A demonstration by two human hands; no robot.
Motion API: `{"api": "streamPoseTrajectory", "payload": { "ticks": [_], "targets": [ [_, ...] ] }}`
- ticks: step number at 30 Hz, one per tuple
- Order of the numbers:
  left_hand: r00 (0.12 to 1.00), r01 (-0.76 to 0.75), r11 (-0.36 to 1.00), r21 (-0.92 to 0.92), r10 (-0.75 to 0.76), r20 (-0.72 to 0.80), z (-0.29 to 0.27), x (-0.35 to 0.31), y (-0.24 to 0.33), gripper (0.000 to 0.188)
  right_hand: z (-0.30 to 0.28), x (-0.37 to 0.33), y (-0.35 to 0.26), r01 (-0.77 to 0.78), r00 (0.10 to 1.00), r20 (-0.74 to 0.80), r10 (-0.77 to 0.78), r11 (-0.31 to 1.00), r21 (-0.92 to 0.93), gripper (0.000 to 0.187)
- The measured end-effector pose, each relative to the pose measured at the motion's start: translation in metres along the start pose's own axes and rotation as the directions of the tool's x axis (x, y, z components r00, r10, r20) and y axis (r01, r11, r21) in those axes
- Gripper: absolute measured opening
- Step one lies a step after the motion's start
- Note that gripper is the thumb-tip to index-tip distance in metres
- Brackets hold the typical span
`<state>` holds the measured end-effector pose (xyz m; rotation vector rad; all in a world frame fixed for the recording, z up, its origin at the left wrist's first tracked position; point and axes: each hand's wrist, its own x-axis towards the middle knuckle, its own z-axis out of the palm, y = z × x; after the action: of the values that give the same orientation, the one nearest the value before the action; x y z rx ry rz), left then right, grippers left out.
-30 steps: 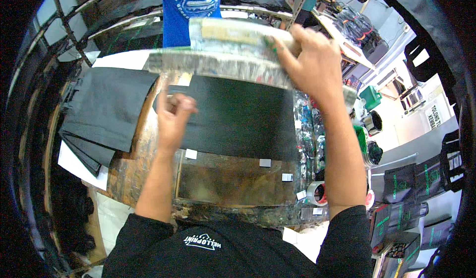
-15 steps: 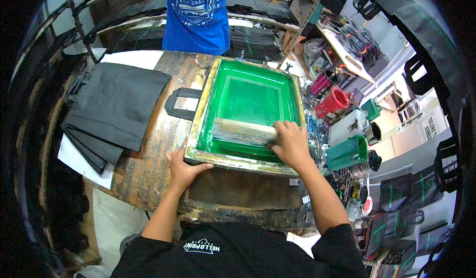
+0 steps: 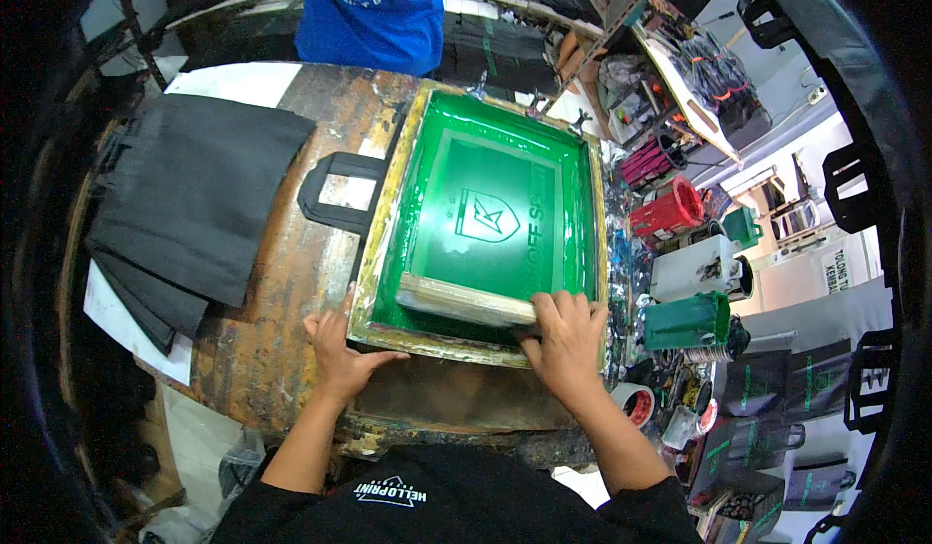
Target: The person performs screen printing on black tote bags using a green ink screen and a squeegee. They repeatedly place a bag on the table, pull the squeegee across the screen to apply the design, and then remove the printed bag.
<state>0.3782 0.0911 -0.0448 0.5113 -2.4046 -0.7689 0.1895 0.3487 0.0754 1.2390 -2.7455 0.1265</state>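
Observation:
A screen-printing frame (image 3: 447, 347) with a yellow-stained wooden rim lies on the worktable, its mesh (image 3: 485, 263) covered in wet green ink. A shield emblem and lettering show through it. My right hand (image 3: 568, 338) is closed around the right end of a wooden squeegee (image 3: 456, 296), which lies across the near part of the mesh. My left hand (image 3: 340, 355) grips the frame's near left corner, thumb along the front rail and fingers at the side. From beneath the frame's left side a black bag handle (image 3: 320, 216) sticks out.
Black fabric bags (image 3: 204, 185) lie stacked at the left over white sheets. Red (image 3: 670, 209) and green (image 3: 684, 321) ink containers and a tape roll (image 3: 633, 403) crowd the right side. Beyond the table stands a person in a blue shirt (image 3: 369, 20).
My right hand has drawn the squeegee slightly closer to the near rail and its tilt has changed. The emblem shows more clearly. My left hand stays at the corner; the view has shifted.

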Motion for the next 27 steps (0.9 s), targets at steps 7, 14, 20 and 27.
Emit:
{"api": "streamPoseTrajectory", "payload": {
  "ticks": [7, 14, 20, 27],
  "targets": [
    [0.999, -0.04, 0.999, 0.004, 0.04, 0.034, -0.003, 0.001, -0.008, 0.126, 0.03, 0.078, 0.023, -0.05, 0.993, -0.106, 0.047, 0.998, -0.029, 0.058],
    [0.999, -0.039, 0.999, 0.012, 0.039, 0.021, 0.003, -0.002, -0.011, 0.122, 0.065, 0.182, 0.073, -0.052, 0.982, -0.188, 0.033, 0.994, -0.097, 0.064],
    [0.999, -0.026, 0.998, 0.049, 0.025, 0.022, 0.0, -0.003, -0.008, 0.122, 0.088, 0.265, 0.126, -0.06, 0.965, -0.263, 0.019, 0.987, -0.149, 0.068],
    [0.99, 0.132, 0.964, 0.231, -0.142, 0.027, -0.007, -0.003, 0.003, 0.11, 0.065, 0.334, 0.164, 0.004, 0.993, 0.12, 0.001, 0.999, -0.049, 0.075]
  ]
}}
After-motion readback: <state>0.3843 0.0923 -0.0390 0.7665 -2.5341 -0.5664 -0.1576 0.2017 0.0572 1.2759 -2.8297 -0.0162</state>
